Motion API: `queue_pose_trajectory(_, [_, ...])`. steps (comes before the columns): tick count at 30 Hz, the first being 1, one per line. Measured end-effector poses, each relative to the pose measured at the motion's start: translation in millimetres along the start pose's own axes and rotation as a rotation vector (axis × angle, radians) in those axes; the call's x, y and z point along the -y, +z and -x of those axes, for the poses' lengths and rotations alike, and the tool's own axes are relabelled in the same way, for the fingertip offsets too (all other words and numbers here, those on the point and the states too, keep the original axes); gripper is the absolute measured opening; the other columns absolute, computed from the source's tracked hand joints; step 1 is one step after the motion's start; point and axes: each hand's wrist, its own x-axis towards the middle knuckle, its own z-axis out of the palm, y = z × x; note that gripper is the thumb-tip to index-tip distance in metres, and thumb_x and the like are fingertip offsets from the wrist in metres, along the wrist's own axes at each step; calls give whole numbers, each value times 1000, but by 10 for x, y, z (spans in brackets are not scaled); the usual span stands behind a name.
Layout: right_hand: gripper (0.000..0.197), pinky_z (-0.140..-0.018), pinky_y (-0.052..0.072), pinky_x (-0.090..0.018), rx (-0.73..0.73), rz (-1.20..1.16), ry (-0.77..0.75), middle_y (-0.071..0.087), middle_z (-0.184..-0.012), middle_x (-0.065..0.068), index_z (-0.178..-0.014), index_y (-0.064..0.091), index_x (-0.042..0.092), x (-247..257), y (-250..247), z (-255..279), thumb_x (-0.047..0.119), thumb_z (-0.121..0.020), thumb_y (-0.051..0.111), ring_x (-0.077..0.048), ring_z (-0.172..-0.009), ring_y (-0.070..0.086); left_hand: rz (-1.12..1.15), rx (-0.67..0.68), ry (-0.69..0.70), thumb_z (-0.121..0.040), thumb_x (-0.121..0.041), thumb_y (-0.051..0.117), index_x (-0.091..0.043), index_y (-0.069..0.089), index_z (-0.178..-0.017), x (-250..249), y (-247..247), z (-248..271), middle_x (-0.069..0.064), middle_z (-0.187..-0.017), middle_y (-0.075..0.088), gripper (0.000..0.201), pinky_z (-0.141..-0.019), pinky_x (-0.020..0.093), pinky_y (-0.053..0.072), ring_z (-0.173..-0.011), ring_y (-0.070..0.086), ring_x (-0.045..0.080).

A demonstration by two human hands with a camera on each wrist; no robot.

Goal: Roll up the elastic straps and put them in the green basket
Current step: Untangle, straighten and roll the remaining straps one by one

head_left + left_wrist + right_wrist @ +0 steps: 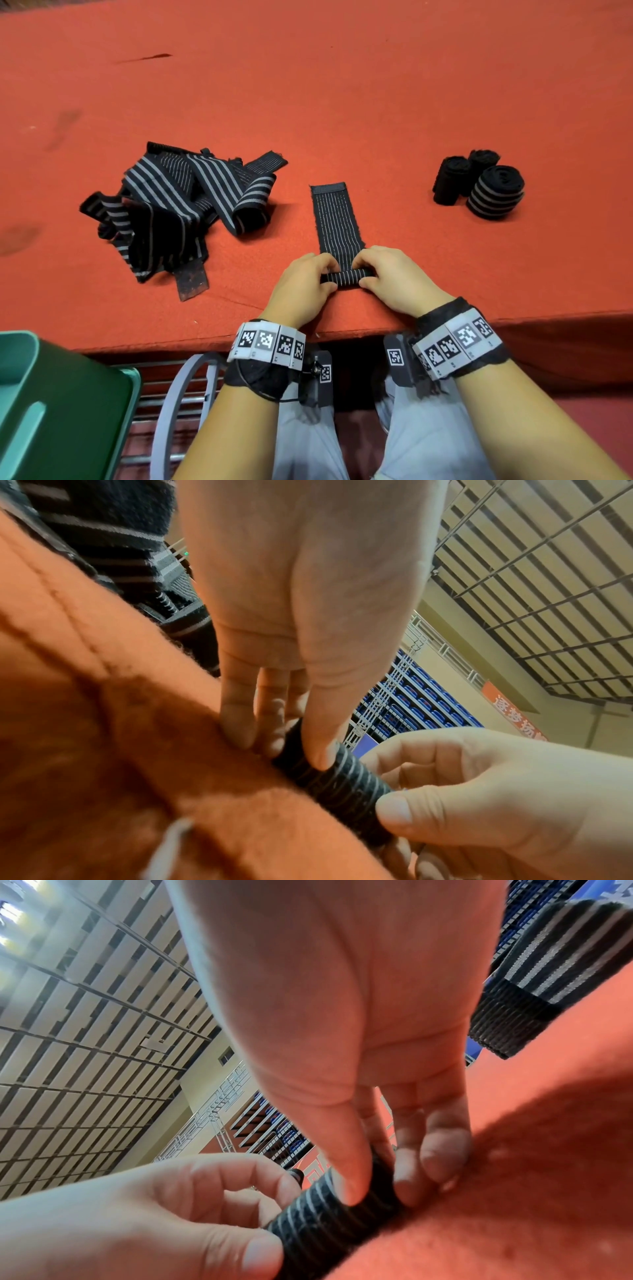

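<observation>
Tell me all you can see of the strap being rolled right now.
The strap is black ribbed elastic with thin grey lines and a plain black band at its far end. Its near end is wound into a tight roll; the rest lies flat on the red table. The left hand and right hand pinch the roll's ends.

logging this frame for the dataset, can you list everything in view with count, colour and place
strap being rolled: one, black with thin pale lines, flat on the cloth at centre, near end rolled
unrolled straps: a tangled pile, count unclear, black with grey stripes, left of centre
rolled straps: three, black, one grey-striped, touching, at right
table cloth: one, orange-red, covers the table
green basket: one, green, lower left, below the table edge
metal rack: one, grey, beside the basket
wrist bands: two, black with marker tags, on both wrists
left hand: fingers grip the roll's left end
right hand: fingers grip the roll's right end
</observation>
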Motion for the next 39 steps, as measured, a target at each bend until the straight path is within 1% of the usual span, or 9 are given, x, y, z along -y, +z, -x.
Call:
queue_pose_trajectory(4, [21,-70,43,-32,57,-110,25,57,-81,11,-101,58,27,8,-104,88,19,-86,71,-8,-73,52,72,54,-19,-85,-22,74,-26,65,-101,-21,-92,53,-6,-97,64,19,-80,28,45,-89,59,12])
queue_pose_trajectory(10, [17,-64,38,-22,172,-122,28,56,-82,12,-97,60,26,-13,-144,123,21,-86,72,0,-70,49,149,173,-49,-84,-20,76,-27,64,-90,-15,-168,91,-6,-82,65,15,-69,27,47,-73,58,10])
queue_pose_trajectory(15, [12,-78,36,-28,129,-54,20,49,-89,15,-93,61,29,-19,-81,94,23,-88,69,-10,-87,49,81,64,-25,-81,-23,79,-24,68,-93,-19,-107,78,-7,-92,55,16,-81,31,47,-86,57,13])
queue_pose_trajectory(18, [5,-82,37,-29,96,-37,28,46,-90,13,-96,65,25,-18,-54,69,24,-91,66,-12,-92,49,72,-12,25,-80,-24,79,-28,65,-102,-21,-100,78,-13,-102,48,27,-79,31,49,-83,55,7])
queue_pose_trajectory(23, [7,-87,42,-32,83,-14,51,49,-99,8,-99,67,25,-18,-34,35,26,-94,63,-14,-97,52,59,43,123,-77,-21,80,-28,64,-114,-21,-79,49,-18,-115,51,41,-92,33,48,-93,53,1])
queue_pose_trajectory(28, [15,-87,45,-35,10,-29,63,47,-96,10,-106,62,27,-29,-2,35,28,-92,66,-15,-98,53,21,62,94,-77,-22,80,-28,67,-112,2,-31,43,-16,-113,53,38,-97,34,46,-102,54,6])
queue_pose_trajectory(33, [39,-92,48,-38,-15,-39,32,51,-121,7,-128,56,26,-27,3,35,25,-90,67,-12,-98,55,46,54,79,-78,-24,80,-27,67,-110,14,-33,48,-14,-109,55,35,-94,36,47,-99,55,8])
queue_pose_trajectory(36, [36,-100,44,-37,18,-16,16,58,-124,3,-129,58,21,-4,-5,25,21,-93,63,-16,-113,55,42,53,70,-79,-24,79,-26,68,-111,7,-35,52,-13,-105,54,34,-93,35,46,-98,54,8])
queue_pose_trajectory(39, [30,-99,43,-34,22,-7,15,61,-118,2,-124,63,19,7,-9,26,20,-94,62,-17,-112,55,43,46,72,-80,-24,79,-25,66,-112,17,-34,51,-12,-103,56,35,-92,34,46,-98,54,8])
